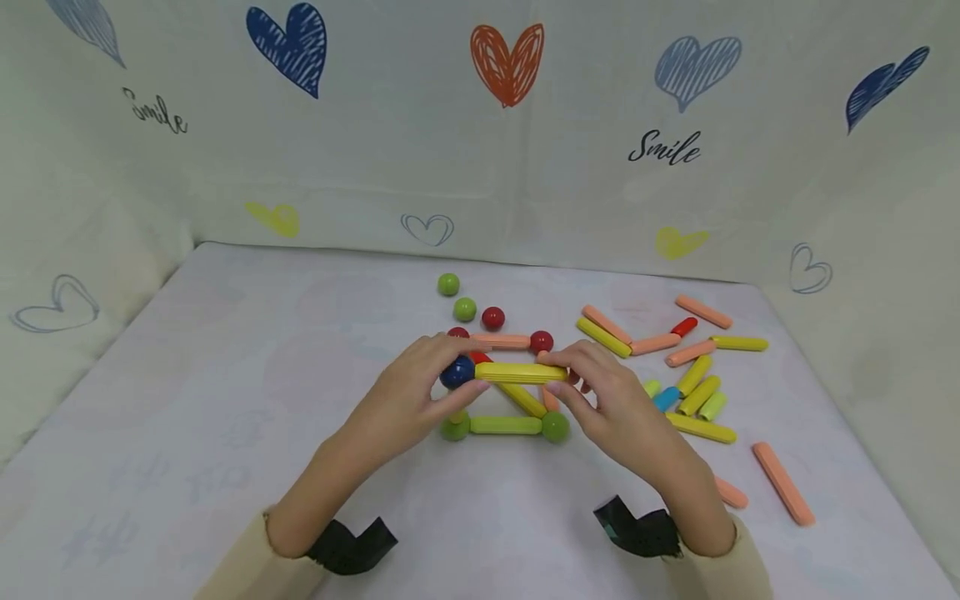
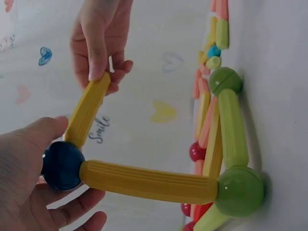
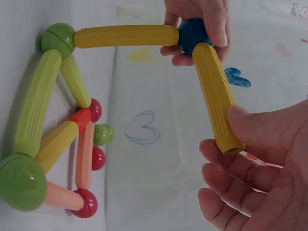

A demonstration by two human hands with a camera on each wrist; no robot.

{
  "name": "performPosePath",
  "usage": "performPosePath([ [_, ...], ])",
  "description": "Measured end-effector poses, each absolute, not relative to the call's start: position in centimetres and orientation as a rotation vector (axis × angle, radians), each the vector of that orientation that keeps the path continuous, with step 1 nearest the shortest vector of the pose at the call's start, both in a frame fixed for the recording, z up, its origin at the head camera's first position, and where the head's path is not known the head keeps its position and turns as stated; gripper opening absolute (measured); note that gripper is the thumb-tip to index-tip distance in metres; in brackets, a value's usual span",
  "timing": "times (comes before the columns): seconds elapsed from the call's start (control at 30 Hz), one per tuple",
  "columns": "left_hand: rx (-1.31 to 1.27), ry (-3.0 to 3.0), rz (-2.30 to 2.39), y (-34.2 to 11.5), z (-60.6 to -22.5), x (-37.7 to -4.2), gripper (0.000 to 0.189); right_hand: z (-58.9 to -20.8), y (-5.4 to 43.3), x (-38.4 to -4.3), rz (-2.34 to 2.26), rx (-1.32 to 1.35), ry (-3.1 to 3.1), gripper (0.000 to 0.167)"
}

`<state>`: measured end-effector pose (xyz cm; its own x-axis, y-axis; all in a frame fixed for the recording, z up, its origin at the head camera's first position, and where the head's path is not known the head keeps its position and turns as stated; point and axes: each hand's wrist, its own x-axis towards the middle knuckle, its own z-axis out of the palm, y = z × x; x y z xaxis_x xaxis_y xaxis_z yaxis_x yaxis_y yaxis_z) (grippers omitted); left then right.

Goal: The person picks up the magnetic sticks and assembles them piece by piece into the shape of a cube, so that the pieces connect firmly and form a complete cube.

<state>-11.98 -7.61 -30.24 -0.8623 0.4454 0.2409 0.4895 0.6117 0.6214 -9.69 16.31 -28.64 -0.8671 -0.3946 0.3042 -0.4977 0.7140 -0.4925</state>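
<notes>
My left hand grips a dark blue ball between thumb and fingers. A yellow magnetic stick runs level from that ball to my right hand, which pinches its far end. In the left wrist view a second yellow stick joins the blue ball to a green ball on the table below, standing as an upright. Under my hands lies a four-sided frame: a light green stick between two green balls in front, a peach stick between red balls behind, and a yellow diagonal across it.
Loose peach, yellow, green, blue and red sticks lie scattered to the right, including a peach one nearer the front. Behind the frame sit two green balls and a red ball. A white cloth printed with hearts hangs behind the table.
</notes>
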Motion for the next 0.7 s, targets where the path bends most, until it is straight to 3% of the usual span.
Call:
performPosePath([
  [0.33, -0.908, -2.758, -1.104, -6.7, -30.4, -12.3, 0.025, -28.5, 17.3, -10.9, 1.029, 0.682, -2.791, 0.024],
  [0.7, -0.880, -2.748, -1.197, -6.5, -30.7, -12.2, 0.023, -30.5, 17.3, -17.7, 1.432, 0.500, -2.958, 0.033],
])
